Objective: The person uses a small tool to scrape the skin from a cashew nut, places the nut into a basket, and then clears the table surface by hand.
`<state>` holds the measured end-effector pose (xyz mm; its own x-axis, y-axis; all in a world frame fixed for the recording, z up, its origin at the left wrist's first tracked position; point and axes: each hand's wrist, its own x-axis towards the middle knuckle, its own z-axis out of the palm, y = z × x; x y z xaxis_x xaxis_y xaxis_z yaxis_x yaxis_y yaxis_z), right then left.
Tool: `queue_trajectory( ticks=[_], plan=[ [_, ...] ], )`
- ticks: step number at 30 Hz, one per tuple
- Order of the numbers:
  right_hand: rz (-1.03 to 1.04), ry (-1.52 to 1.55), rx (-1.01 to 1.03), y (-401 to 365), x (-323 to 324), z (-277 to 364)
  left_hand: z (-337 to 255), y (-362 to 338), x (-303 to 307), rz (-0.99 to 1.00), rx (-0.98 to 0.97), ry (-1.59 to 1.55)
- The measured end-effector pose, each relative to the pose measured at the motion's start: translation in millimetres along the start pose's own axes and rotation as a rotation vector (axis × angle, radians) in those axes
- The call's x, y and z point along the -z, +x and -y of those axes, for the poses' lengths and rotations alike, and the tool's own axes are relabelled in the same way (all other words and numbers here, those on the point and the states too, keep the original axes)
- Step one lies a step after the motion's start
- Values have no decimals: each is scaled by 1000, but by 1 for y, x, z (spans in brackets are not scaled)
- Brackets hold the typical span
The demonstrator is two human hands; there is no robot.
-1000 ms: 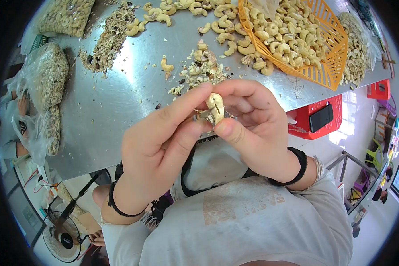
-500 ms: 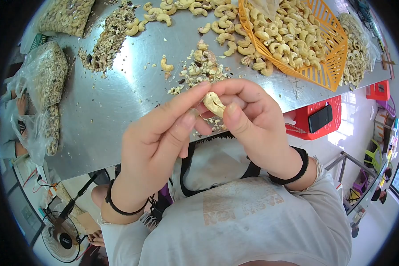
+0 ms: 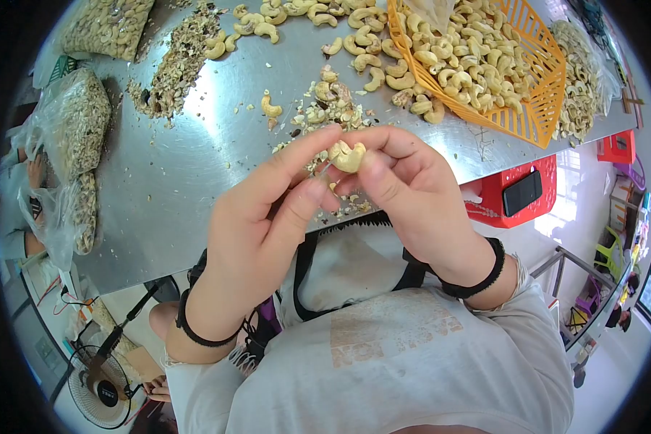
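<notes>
Above the table's near edge, a pale curved cashew (image 3: 347, 157) is held between the thumb and fingers of my right hand (image 3: 412, 188). My left hand (image 3: 267, 202) is closed beside it, its index fingertip touching or almost touching the nut. A thin, shiny sliver shows by my left thumb, too small to identify. Beyond my hands lies a heap of cashew crumbs and skins (image 3: 340, 112), partly hidden by my fingers. One single cashew (image 3: 270, 106) rests to the left of that heap.
Whole cashews fill an orange basket (image 3: 542, 119) at the upper right, with loose cashews (image 3: 369, 43) beside it. Bags of nut pieces (image 3: 79, 130) and a debris pile (image 3: 177, 72) are at left. A phone (image 3: 522, 194) lies on a red stool (image 3: 492, 199).
The held cashew has turned, from upright to lying more sideways, and shifted slightly up. My left hand has moved a little right, and both hands still meet at the nut.
</notes>
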<state>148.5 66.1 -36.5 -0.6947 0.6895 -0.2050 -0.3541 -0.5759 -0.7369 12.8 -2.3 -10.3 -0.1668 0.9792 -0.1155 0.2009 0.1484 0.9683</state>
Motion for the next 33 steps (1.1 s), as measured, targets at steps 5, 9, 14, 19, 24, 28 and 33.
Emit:
queue_trajectory(
  ticks=[5,9,14,19,24,28,33],
  plan=[
    [-11,-58,26,0,-1,1,-4,0,3,69,142,-179],
    [-13,-70,71,1,-2,-2,-5,1,5,95,133,-130],
    [-17,-104,128,2,-2,-4,-3,1,0,23,48,-6],
    [-87,-177,168,1,-2,-4,-6,0,2,41,35,-88],
    [-5,-131,105,2,1,-2,-5,1,3,83,79,-179],
    [-22,-148,53,1,1,0,-2,0,-4,24,77,-139],
    [-33,-155,-44,1,3,1,-2,1,0,34,33,-111]
  ],
)
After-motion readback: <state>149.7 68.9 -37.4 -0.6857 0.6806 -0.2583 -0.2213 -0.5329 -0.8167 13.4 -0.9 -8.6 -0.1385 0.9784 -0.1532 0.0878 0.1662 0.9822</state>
